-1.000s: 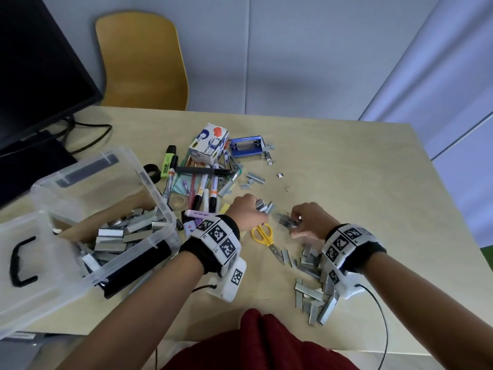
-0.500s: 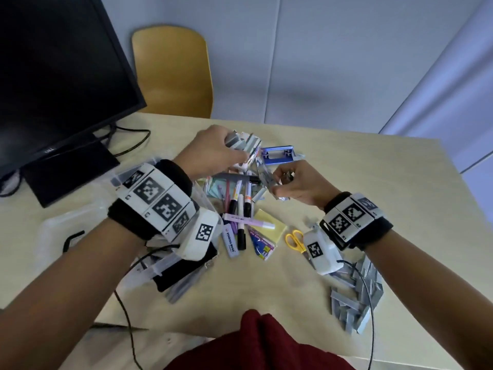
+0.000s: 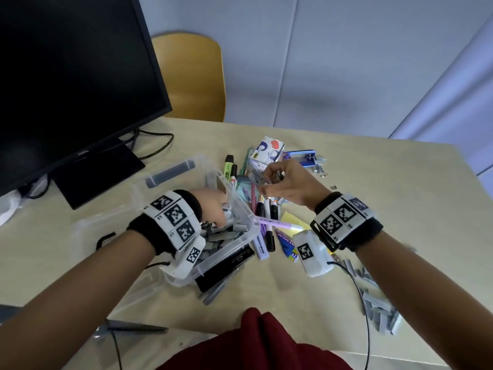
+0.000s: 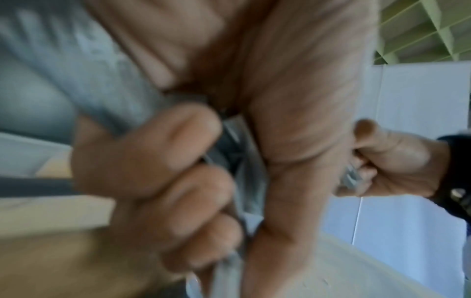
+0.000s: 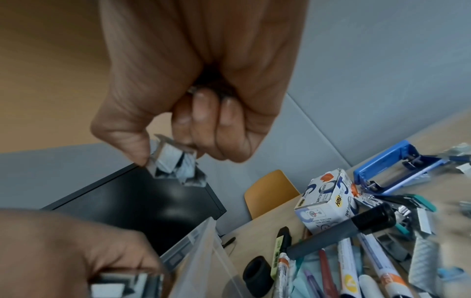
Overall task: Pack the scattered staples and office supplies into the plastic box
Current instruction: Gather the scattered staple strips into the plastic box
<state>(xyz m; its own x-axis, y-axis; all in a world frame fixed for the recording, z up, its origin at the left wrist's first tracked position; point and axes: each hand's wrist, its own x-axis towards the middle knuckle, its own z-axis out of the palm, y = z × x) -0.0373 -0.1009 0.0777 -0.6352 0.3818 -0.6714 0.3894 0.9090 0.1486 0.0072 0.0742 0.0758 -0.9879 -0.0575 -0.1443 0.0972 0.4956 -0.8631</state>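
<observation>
Staples going into box

Monitor (image 3: 66, 76) stood behind the plastic box (image 3: 241, 209); one yellow chair (image 3: 192, 76) beyond the table (image 3: 373, 196). Markers (image 3: 266, 209), a tape-dispenser carton (image 3: 268, 153) and one blue hole punch (image 3: 301, 156) lay just right of the box. Left hand (image 3: 210, 206) reached down inside the box, fingers curled round staple strips (image 4: 229, 141). Right hand (image 3: 288, 182) hovered above the markers, pinching a small clump of staples (image 5: 175, 165). Loose staple pile (image 3: 378, 303) sat at near right; count unclear.
</observation>
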